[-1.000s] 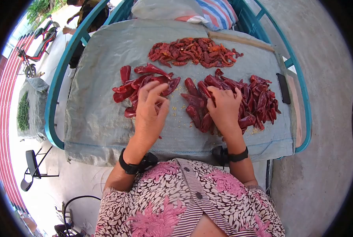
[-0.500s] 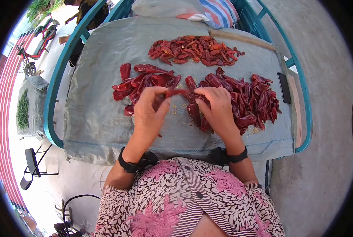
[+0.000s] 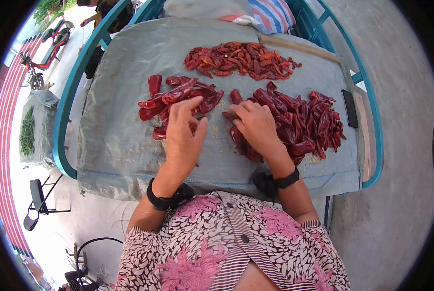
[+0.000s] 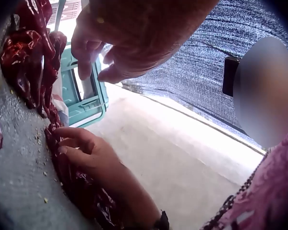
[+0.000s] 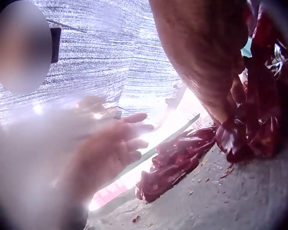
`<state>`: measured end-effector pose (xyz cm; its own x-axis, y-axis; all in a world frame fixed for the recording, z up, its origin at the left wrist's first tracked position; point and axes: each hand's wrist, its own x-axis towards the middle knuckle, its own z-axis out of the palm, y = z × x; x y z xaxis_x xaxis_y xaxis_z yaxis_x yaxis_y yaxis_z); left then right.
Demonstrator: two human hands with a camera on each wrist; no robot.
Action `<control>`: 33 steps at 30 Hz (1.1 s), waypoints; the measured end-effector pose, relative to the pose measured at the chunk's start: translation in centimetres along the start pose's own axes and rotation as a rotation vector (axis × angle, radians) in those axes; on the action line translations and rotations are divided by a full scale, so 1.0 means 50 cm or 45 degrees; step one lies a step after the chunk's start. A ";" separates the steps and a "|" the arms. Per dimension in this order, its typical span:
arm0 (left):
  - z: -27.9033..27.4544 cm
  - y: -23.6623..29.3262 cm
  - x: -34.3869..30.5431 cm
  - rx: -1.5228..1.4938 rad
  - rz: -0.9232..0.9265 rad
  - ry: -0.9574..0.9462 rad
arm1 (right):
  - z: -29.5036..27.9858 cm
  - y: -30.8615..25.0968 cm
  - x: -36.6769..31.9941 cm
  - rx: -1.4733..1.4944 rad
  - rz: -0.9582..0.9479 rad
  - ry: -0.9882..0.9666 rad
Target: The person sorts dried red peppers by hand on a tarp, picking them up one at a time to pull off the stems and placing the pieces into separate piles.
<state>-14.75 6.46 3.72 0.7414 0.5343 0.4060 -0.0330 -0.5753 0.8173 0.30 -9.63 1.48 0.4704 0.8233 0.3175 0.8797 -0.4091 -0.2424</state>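
Observation:
Dried red chili peppers lie in two near piles on a grey woven sheet (image 3: 120,155). My left hand (image 3: 182,138) hovers by the near right side of the left pile (image 3: 154,103), its fingers loosely bent with nothing between them; the left wrist view shows the gap below its fingertips. At the left edge of the right pile (image 3: 294,123), my right hand (image 3: 259,127) pinches a dark red chili pepper (image 3: 228,116) between thumb and fingers. The right wrist view shows its fingertips down among glossy chilies (image 5: 233,141), partly hiding them.
Farther back lies a pile of smaller, wrinkled chilies (image 3: 241,60). A black phone (image 3: 349,108) and a wooden strip (image 3: 299,48) lie near the sheet's edges. Teal rails (image 3: 61,131) flank the sheet, and a striped sack (image 3: 270,15) stands behind. Pale seeds are scattered between the near piles.
Half a second ago both hands held a chili pepper between them; the left has since let go, and a chili now lies atop the left pile. My right hand moved back onto the right pile.

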 end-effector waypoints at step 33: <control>-0.004 -0.013 0.028 0.173 -0.158 0.001 | 0.018 0.011 0.011 -0.167 0.144 0.068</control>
<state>-13.83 7.73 3.83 0.7334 0.6070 0.3061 0.1495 -0.5833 0.7984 0.97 -9.04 0.72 0.5669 0.7486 0.3438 0.8208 -0.5488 -0.1585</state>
